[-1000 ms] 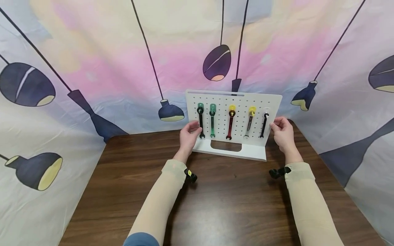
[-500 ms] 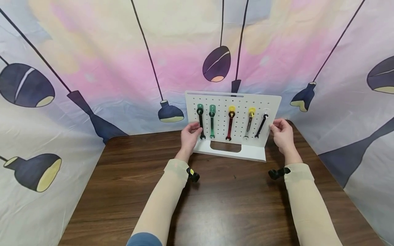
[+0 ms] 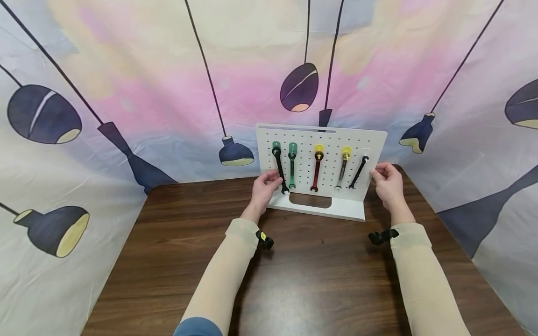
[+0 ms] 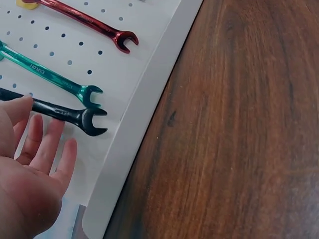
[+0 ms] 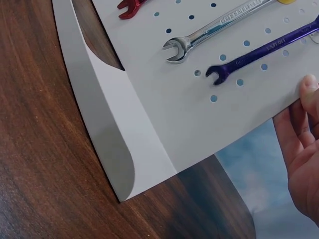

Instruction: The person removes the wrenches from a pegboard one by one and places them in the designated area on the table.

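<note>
A white pegboard stand (image 3: 302, 183) stands upright at the back of the table, with several wrenches hanging in a row. My left hand (image 3: 264, 192) is at the leftmost one, a black wrench (image 4: 62, 113); the thumb overlaps its shaft and the other fingertips meet its lower edge. That wrench leans, open end to the right, close to the green wrench (image 4: 45, 73). Farther right hang a red wrench (image 3: 316, 172), a silver wrench (image 5: 224, 22) and a tilted purple wrench (image 5: 269, 50). My right hand (image 3: 390, 189) pinches the board's right edge, thumb in front, fingers behind.
The brown wooden table (image 3: 168, 261) spreads in front of the stand. A printed cloth (image 3: 168, 93) with painted lamps hangs behind and at both sides. A cut-out (image 3: 311, 200) opens in the stand's white base. Green and yellow hooks (image 3: 319, 148) carry some wrenches.
The purple wrench's lower end has swung left. After that, the black wrench's lower end has swung right along with my left hand. The right hand stays at the board's edge.
</note>
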Demonstrator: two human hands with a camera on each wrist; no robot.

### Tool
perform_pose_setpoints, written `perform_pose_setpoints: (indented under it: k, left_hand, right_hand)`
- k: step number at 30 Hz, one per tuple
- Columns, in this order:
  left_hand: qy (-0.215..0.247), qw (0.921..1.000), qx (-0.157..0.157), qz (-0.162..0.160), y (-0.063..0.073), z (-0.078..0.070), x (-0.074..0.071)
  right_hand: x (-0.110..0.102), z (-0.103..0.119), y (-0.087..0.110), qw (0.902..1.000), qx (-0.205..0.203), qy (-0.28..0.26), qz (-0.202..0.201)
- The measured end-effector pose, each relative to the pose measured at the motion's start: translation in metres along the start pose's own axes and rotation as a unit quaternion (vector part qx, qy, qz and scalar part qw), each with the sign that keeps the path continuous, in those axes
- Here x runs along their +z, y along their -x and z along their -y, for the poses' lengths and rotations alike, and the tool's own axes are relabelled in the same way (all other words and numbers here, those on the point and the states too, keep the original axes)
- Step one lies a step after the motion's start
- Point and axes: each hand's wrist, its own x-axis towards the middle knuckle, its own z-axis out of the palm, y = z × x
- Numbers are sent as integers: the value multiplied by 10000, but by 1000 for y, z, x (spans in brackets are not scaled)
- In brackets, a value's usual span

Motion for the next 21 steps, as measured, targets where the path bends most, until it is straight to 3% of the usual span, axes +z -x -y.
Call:
perform_pose_setpoints:
  k: [9,21]
  left_hand:
    - [-43,9995,-222,236,5,3,-5]
    - [147,9996,-231,104,9,9,-9]
  right_hand:
    - [-1,1,1,10000,2,-32,18]
    - [0,1,3,9999,40,-88,-81]
